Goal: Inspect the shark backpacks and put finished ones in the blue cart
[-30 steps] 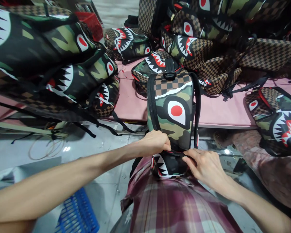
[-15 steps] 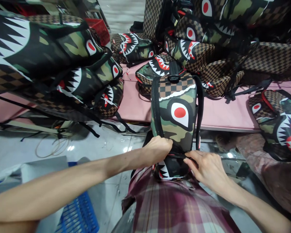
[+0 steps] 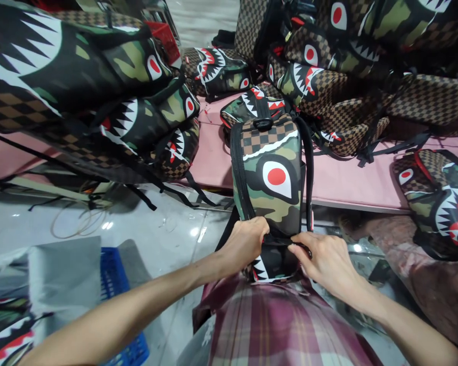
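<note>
A small backpack [image 3: 269, 208] with camouflage, brown check and a red-and-white eye stands across my lap, its top leaning at the pink table's edge. On its lower front is a pocket [image 3: 277, 262] printed with white shark teeth. My left hand [image 3: 248, 238] is closed in a fist at the left end of the pocket's upper edge; what its fingers grip is hidden. With thumb and forefinger, my right hand [image 3: 324, 256] pinches the black edge of the pocket opening on the right. A black carry strap with a buckle [image 3: 262, 123] lies at the top of the bag.
Similar backpacks [image 3: 137, 71] are piled on the pink table [image 3: 351, 188] at left, and more [image 3: 320, 91] lie behind and to the right. Another person's patterned leg [image 3: 400, 244] is at right, beside a shark-print bag [image 3: 435, 198]. A blue crate [image 3: 114, 274] stands on the floor at left.
The backpack has tilted slightly to the left, and my left hand has shifted a little left and down with it. My right hand keeps its pinch at the pocket edge.
</note>
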A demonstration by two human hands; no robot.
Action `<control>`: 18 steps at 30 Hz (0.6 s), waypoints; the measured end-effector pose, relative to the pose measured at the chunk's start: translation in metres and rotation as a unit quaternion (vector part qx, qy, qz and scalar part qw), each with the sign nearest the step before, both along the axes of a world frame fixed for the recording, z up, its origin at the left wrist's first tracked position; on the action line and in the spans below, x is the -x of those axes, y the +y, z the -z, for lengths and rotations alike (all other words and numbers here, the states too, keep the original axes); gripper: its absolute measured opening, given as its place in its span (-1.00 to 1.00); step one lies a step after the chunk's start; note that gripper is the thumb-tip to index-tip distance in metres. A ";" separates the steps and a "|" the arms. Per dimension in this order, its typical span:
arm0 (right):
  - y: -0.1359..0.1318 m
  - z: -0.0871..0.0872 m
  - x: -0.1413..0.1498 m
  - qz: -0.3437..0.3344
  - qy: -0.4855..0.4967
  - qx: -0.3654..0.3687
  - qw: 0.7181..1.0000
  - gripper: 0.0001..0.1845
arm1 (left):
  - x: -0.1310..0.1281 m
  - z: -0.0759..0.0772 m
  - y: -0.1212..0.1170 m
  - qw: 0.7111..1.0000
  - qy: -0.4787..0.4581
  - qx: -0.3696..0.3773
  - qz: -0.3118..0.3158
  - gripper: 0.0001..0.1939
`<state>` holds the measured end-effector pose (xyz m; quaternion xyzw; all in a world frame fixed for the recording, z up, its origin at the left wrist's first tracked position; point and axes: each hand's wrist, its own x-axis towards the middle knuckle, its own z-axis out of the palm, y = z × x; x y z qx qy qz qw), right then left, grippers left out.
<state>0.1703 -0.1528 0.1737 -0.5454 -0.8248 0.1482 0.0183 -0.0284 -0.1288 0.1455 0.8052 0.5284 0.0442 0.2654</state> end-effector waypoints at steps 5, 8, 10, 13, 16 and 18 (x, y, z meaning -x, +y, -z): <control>-0.001 -0.001 0.005 -0.017 -0.003 -0.012 1.000 -0.72 | 0.008 -0.020 0.031 0.981 0.054 0.138 0.125 -0.83; 0.000 0.000 0.006 -0.023 -0.009 -0.023 0.999 -0.72 | 0.009 -0.029 0.048 0.963 0.071 0.198 0.166 -0.88; 0.001 0.001 0.007 -0.026 -0.011 -0.024 0.999 -0.72 | 0.007 -0.029 0.057 0.956 0.075 0.215 0.185 -0.91; 0.002 0.001 0.007 -0.034 -0.011 -0.022 0.999 -0.73 | 0.003 -0.024 0.064 0.946 0.074 0.249 0.197 -0.91; 0.003 0.002 0.004 -0.039 -0.009 -0.024 0.999 -0.73 | -0.002 -0.022 0.064 0.942 0.089 0.262 0.188 -0.92; 0.003 0.003 0.002 -0.038 -0.005 -0.027 0.999 -0.72 | -0.003 -0.023 0.058 0.952 0.108 0.228 0.176 -0.92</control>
